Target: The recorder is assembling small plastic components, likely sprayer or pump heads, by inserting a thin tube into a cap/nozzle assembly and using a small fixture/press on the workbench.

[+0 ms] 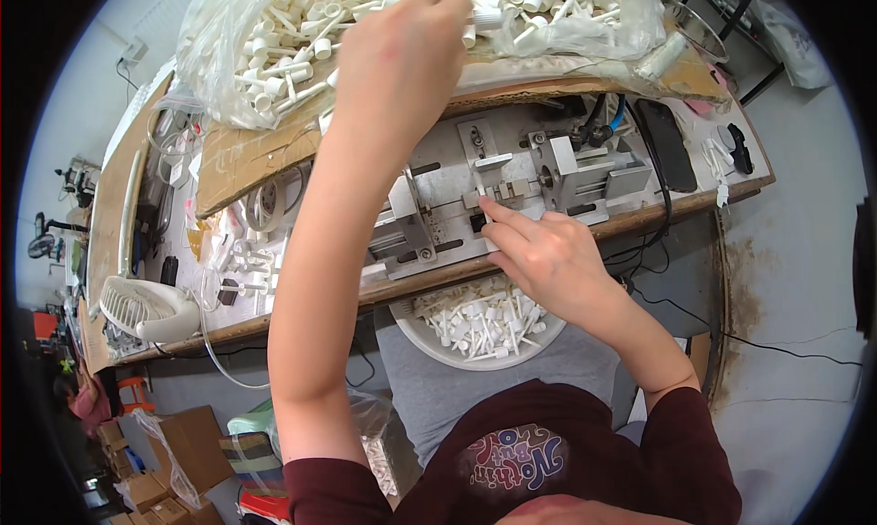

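My left hand (402, 55) reaches over a heap of white plastic caps with stems (301, 55). Its fingers are curled, and a white ribbed cap (487, 18) shows at the thumb side, seemingly pinched there. On the metal clamping fixture (448, 180), my right hand (548, 256) rests a stretched fingertip against a small white piece (483, 189) at the middle of the rail. Its other fingers are partly bent, with nothing visible gripped in them. Beneath the table edge, a round tub (402, 322) full of similar white pieces sits on my lap.
The heap lies in clear plastic on a cardboard sheet (233, 164) above the fixture. A black phone (667, 146) and dark cables lie on the right. A white fan (146, 308) stands at the table's left end. Cardboard boxes (190, 447) are on the floor.
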Available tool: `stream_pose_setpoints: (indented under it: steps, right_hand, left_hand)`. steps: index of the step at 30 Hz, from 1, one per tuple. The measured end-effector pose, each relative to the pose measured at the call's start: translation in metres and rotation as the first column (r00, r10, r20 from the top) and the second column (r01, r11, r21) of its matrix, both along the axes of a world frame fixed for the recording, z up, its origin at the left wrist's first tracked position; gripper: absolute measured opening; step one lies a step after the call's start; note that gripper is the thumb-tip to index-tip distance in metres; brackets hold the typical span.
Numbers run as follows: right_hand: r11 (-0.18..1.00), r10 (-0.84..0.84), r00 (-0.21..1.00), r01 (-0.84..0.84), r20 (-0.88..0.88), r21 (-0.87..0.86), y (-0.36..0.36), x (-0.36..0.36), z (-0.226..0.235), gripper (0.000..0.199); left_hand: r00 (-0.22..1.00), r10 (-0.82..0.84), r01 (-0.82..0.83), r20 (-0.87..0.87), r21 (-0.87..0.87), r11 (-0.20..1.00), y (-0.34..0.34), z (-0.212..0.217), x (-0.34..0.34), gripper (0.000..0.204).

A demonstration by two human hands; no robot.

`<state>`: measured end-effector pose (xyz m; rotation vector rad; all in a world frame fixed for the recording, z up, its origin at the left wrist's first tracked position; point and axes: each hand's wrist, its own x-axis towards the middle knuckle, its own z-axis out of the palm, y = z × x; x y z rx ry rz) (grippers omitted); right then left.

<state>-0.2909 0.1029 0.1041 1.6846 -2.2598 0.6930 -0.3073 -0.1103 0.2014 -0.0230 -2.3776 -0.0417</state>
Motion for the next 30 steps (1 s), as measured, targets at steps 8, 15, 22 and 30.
stream_pose_setpoints:
  steps: [8,15,22,30]
  right_hand:
    - [0.881,-0.015,0.999,-0.005,-0.038,-0.472,-0.029,-0.065,0.052,0.021]
    - [0.913,-0.163,0.976,0.094,-0.142,-0.397,-0.11,-0.145,0.08,0.032]
    - [0.967,-0.173,0.977,0.145,-0.122,-0.21,-0.118,-0.158,0.066,0.027]
    - [0.938,-0.095,0.991,0.058,-0.094,-0.342,-0.089,-0.151,0.072,0.021]
  left_hand:
    - [0.974,-0.187,0.21,-0.13,0.196,0.958,0.019,-0.017,0.1,0.034]
    - [0.967,-0.253,0.23,0.016,0.362,0.903,0.066,-0.084,0.129,0.033]
    - [0.983,-0.136,0.1,0.123,0.264,0.959,0.082,-0.125,0.122,0.026]
    - [0.981,-0.086,0.048,0.175,0.214,0.976,0.079,-0.117,0.116,0.028]
